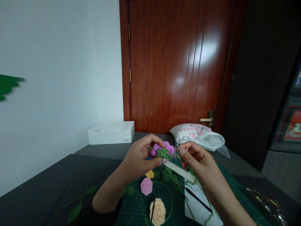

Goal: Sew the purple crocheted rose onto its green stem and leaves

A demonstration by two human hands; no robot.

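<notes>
My left hand (141, 157) is closed around a pink crocheted flower (164, 148) with a green crocheted base, held above the green cutting mat (134, 213). My right hand (195, 157) is pinched on a thin needle (179, 138) that points up beside the flower. A thin wire stem hangs down from the flower. On the mat below lie a pink rose (146, 185), a cream rose (158, 212), a small yellow flower (149, 174) and green leaves (170, 177).
A white box (110, 132) and a white plastic bag (199, 136) sit at the far side of the dark table. Green leaf stems (80, 201) lie at left. White paper (199, 207) lies at right. A red wooden door stands behind.
</notes>
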